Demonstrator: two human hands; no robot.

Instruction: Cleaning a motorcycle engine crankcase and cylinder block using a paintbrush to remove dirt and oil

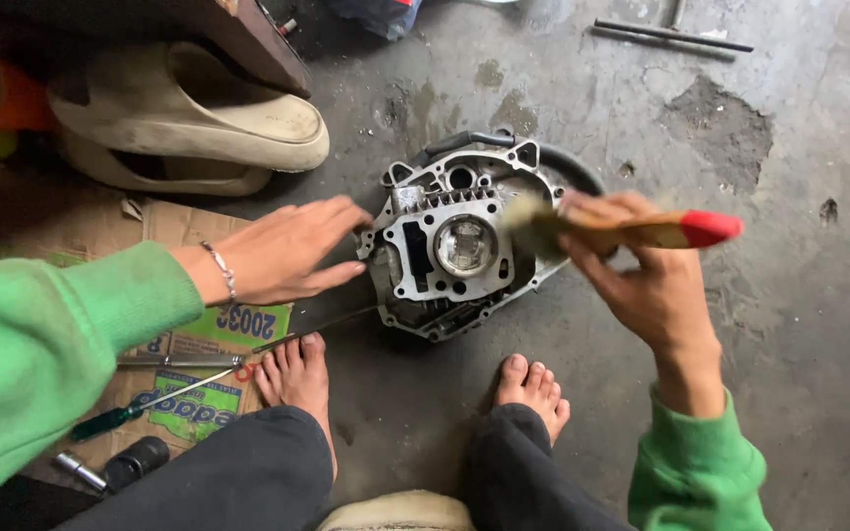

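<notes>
A small metal engine block (450, 251) with an exposed piston (465, 245) lies on the concrete floor in front of my bare feet. My right hand (641, 275) grips a paintbrush (632, 229) with a wooden handle and red tip; its bristles touch the block's right side. My left hand (292, 251) is flat with fingers spread, resting against the block's left edge. Both arms wear green sleeves, and a bracelet sits on my left wrist.
Flattened cardboard (164, 334) at left holds a green-handled screwdriver (140, 408), a thin rod (317, 327) and a socket tool (115, 467). A pale slipper (189, 118) lies at top left. A metal bar (671, 34) lies at top right.
</notes>
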